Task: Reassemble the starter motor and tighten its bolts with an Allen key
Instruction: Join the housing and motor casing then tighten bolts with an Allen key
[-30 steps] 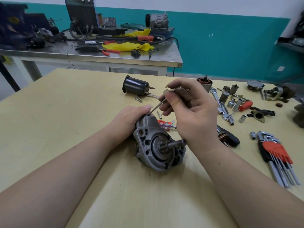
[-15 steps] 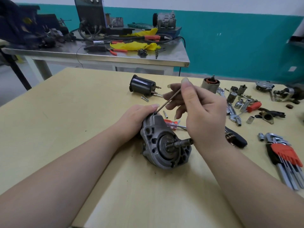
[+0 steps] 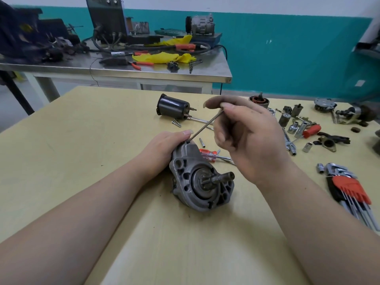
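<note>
The starter motor housing (image 3: 202, 179) lies on the yellow table (image 3: 82, 140), gripped by the left hand (image 3: 164, 149). The right hand (image 3: 246, 140) pinches an Allen key (image 3: 205, 125), its tip at a housing-top bolt (image 3: 188, 142). No legible branding or writing visible.

forearms: both are being shown bare, no sleeve being seen up to the frame edge | left hand (image 3: 164, 149): nothing is being worn, short thumbnail being shown | right hand (image 3: 246, 138): nothing is being worn, dark smudges being carried on knuckles, short nails being shown
</note>
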A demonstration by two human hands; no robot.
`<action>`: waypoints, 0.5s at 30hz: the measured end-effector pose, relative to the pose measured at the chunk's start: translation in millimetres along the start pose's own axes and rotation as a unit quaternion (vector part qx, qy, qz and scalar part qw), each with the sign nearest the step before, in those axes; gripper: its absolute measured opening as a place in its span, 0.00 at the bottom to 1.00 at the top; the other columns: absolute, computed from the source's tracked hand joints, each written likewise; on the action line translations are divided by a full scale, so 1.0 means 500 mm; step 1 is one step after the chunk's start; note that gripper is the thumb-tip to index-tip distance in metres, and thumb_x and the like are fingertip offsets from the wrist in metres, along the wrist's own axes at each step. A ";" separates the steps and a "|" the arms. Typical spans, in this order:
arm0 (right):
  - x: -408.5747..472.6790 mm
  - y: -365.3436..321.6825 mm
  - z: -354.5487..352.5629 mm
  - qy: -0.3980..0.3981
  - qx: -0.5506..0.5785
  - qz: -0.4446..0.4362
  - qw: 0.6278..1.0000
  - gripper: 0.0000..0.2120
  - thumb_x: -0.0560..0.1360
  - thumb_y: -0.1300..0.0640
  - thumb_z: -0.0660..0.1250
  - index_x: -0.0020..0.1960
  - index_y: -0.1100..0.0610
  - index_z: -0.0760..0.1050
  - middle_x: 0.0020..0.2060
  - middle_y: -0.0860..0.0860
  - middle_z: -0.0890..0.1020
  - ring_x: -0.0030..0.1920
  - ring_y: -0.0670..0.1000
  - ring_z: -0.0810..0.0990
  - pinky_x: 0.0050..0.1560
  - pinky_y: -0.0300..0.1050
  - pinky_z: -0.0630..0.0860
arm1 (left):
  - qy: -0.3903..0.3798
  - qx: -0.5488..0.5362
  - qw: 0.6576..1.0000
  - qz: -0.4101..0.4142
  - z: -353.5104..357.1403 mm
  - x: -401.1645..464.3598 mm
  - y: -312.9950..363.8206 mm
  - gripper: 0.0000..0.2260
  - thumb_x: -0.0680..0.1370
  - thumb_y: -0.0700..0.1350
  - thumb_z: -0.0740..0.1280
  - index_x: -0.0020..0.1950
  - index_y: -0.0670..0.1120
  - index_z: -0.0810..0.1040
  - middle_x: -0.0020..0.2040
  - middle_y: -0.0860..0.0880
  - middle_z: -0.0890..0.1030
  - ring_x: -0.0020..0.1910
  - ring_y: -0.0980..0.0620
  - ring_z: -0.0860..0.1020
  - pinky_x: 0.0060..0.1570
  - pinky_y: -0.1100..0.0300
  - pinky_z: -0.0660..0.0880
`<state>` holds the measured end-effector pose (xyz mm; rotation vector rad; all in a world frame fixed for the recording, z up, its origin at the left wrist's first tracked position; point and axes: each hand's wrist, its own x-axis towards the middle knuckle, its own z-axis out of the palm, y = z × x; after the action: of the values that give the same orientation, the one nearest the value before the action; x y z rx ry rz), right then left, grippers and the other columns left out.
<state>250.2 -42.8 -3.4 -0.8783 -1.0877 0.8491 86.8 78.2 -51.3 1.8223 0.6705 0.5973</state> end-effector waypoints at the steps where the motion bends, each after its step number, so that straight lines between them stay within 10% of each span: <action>1: 0.000 -0.002 -0.003 -0.025 0.029 0.020 0.999 0.14 0.82 0.57 0.61 0.50 0.57 0.86 0.30 0.56 0.77 0.30 0.52 0.71 0.29 0.43 0.64 | -0.001 -0.002 1.000 -0.002 0.000 0.000 -0.001 0.38 0.76 0.70 0.62 0.48 0.30 0.79 0.40 0.41 0.80 0.41 0.47 0.76 0.60 0.35 0.74; 8: 0.001 -0.001 -0.020 -0.114 0.100 0.054 0.987 0.11 0.82 0.52 0.66 0.54 0.57 0.84 0.40 0.60 0.84 0.40 0.56 0.79 0.33 0.44 0.68 | -0.005 -0.030 1.000 -0.004 0.001 -0.003 -0.003 0.42 0.74 0.71 0.65 0.49 0.28 0.77 0.40 0.40 0.78 0.41 0.46 0.75 0.51 0.47 0.72; 15: 0.001 0.008 -0.008 0.045 -0.082 -0.073 0.993 0.12 0.79 0.46 0.74 0.40 0.52 0.85 0.29 0.50 0.74 0.30 0.49 0.69 0.32 0.39 0.66 | -0.007 -0.030 0.999 -0.013 0.003 -0.001 -0.006 0.37 0.76 0.70 0.65 0.47 0.31 0.79 0.37 0.43 0.80 0.38 0.48 0.77 0.51 0.48 0.72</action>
<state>253.8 -41.3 -7.8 -0.9513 -1.1395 0.5994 87.1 77.9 -54.8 1.7582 0.6578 0.5810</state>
